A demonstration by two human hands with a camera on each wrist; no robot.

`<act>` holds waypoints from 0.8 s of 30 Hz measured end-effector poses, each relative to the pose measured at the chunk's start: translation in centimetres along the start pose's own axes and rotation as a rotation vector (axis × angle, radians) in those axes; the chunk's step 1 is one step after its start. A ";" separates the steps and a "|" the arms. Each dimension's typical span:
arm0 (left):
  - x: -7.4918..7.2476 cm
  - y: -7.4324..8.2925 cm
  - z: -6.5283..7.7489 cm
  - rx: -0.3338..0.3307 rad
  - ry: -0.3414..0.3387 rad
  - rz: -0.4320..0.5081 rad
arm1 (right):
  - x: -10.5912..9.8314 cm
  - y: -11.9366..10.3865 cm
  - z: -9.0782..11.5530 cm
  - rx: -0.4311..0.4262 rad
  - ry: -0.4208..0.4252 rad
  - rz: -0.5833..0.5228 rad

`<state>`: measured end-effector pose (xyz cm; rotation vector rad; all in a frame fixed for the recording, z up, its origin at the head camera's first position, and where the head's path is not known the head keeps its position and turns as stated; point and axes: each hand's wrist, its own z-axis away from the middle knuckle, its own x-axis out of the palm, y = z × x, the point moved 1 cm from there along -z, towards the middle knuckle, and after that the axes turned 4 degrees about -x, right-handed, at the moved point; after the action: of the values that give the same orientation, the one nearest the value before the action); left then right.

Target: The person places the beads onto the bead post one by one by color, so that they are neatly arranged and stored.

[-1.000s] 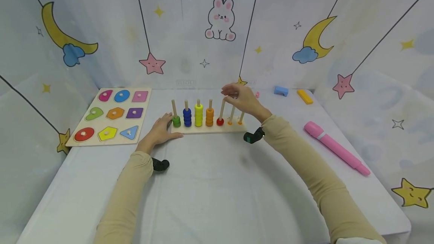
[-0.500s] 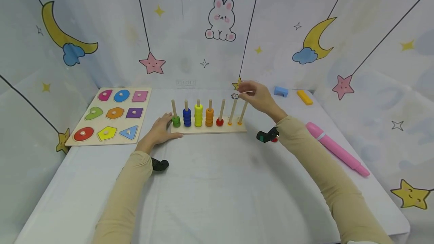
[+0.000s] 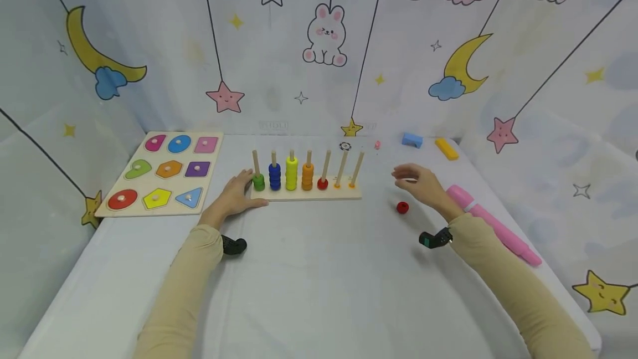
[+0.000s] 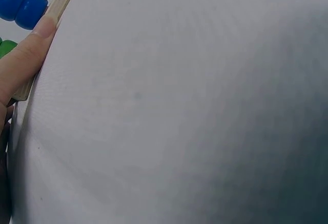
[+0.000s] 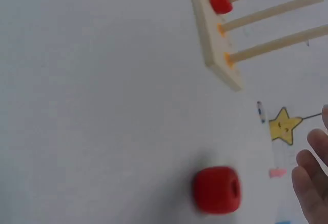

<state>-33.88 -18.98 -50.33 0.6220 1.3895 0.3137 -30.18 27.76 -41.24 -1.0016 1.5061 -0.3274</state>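
A wooden counting stacker [image 3: 314, 195] with upright pegs stands on the white table. Green, blue, yellow, orange and red beads sit on its pegs. The two rightmost pegs [image 5: 277, 14] bear no beads. My left hand [image 3: 233, 193] grips the stacker's left end, its thumb [image 4: 31, 55] along the front edge and fingers at the end. A loose red bead [image 3: 402, 208] lies on the table right of the stacker. My right hand [image 3: 421, 186] hovers just above and beyond that bead, fingers loosely bent and holding nothing. Its fingertips [image 5: 303, 183] are apart from the bead in the right wrist view.
A shape puzzle board [image 3: 164, 181] lies at the left. A pink pen-shaped toy [image 3: 498, 229] lies beneath and beside the right forearm. At the back right are a blue block [image 3: 412, 139], a yellow block [image 3: 446, 149] and a small pink piece [image 3: 377, 144].
My right hand has moved from above the stacker's right pegs to the right and nearer, towards the loose red bead, which is now fully visible. The left hand keeps its place.
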 end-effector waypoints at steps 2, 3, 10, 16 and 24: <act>0.0 0.0 0.0 0.002 0.002 -0.004 | 0.4 1.3 1.4 0.023 -0.031 -0.005; 0.0 0.0 0.1 0.004 0.002 -0.005 | 0.6 1.8 2.0 0.039 -0.045 -0.009; 0.0 -0.1 0.1 0.008 0.003 -0.001 | 1.0 3.5 4.8 0.064 -0.076 -0.053; 0.0 0.0 0.0 -0.001 -0.001 0.001 | 1.0 3.7 5.4 0.039 -0.096 -0.076; 0.0 0.1 0.1 -0.018 -0.011 0.000 | 1.5 5.1 5.0 0.046 -0.080 -0.089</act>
<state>-33.72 -18.89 -50.24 0.6083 1.3745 0.3215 -27.45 31.34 -46.93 -1.0356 1.3789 -0.3790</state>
